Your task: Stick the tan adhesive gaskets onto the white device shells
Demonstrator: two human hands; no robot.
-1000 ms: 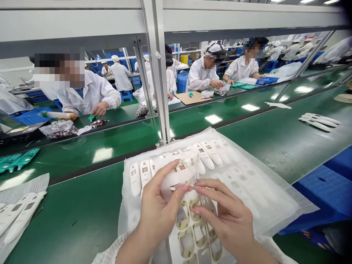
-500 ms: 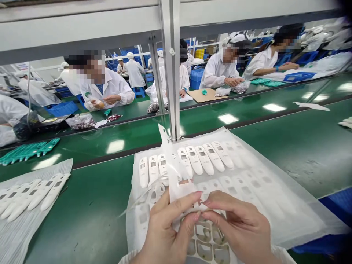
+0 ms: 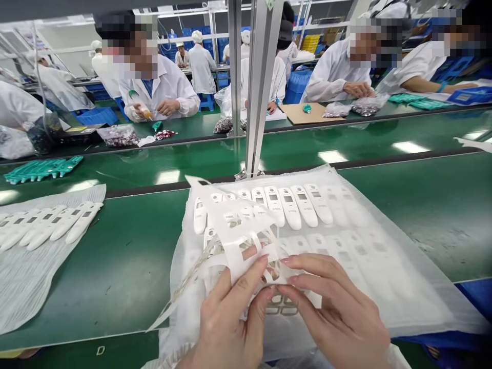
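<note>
My left hand pinches a thin white die-cut sheet between thumb and fingers. The sheet has rows of rectangular cutouts, and its peeled strips curl up and hang off to the left. At the sheet's right edge, my right hand grips with its thumb and fingertips; any small piece between them is too hidden to make out. Beneath and beyond my hands lie white plastic casings with small square windows, set in rows on a translucent white wrapping sheet. A fold of that wrapping covers the casings at the right.
More white casings rest on a second wrapping sheet at left. A metal post rises behind the work. Green parts lie on the far belt. Across from me, people in white coats handle bagged parts.
The view has tipped downward. The die-cut sheet has leaned left, with its strips spreading out. My right fingers have opened slightly from a tighter pinch.
</note>
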